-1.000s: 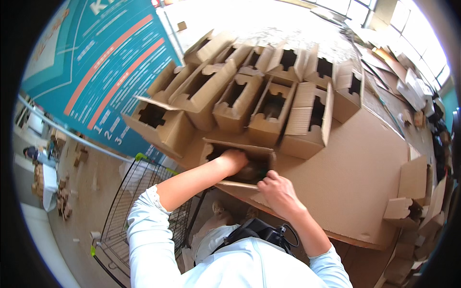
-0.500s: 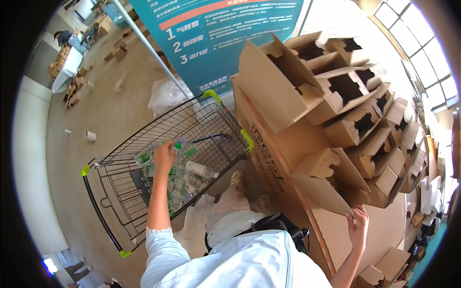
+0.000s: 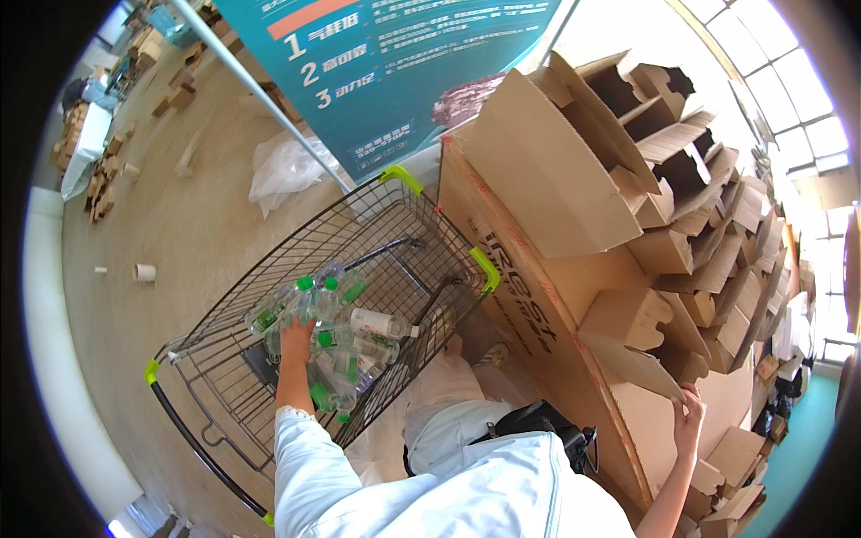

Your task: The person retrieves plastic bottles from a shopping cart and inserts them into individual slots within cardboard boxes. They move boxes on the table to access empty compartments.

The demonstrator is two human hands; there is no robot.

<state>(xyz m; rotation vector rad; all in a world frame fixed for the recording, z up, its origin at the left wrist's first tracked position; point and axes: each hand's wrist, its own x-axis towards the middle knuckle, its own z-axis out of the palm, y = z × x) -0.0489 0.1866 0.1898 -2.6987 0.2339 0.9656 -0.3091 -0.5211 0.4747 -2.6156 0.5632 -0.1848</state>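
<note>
Clear plastic bottles [image 3: 334, 342], green-capped, are heaped in wire shopping cart [image 3: 402, 179], left of centre. Left hand [image 3: 296, 341] is laid on them; whether fingers are closed on one cannot be told. Open cardboard box [image 3: 626, 336], on tabletop [image 3: 567, 276] right of centre, is gripped at its edge by right hand [image 3: 689, 412], fingers clamped there.

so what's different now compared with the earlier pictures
The left hand has come out of the open box and gone left and down into the cart, its fingers now spread over the bottles; whether it let one go is unclear. The view has swung left with it. The right hand stays at the box's edge, and the grouped boxes remain on the table.
</note>
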